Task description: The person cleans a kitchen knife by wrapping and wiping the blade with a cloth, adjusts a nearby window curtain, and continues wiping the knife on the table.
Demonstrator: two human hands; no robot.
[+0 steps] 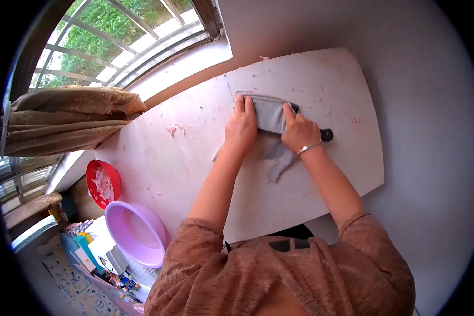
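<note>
Left hand [241, 129] and right hand [301, 131] are pressing cloth [268, 117]; can't tell if either's clamping. From cloth, black handle [327, 135] is showing at 4 o'clock, red bowl [115, 179] sitting at 8.

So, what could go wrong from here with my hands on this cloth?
Your left hand and right hand are on the gray cloth, and the black handle beside it suggests a blade underneath; a hidden edge might nick you. Also, the pinkish scraps on the table could stick to the cloth and smear.
</note>
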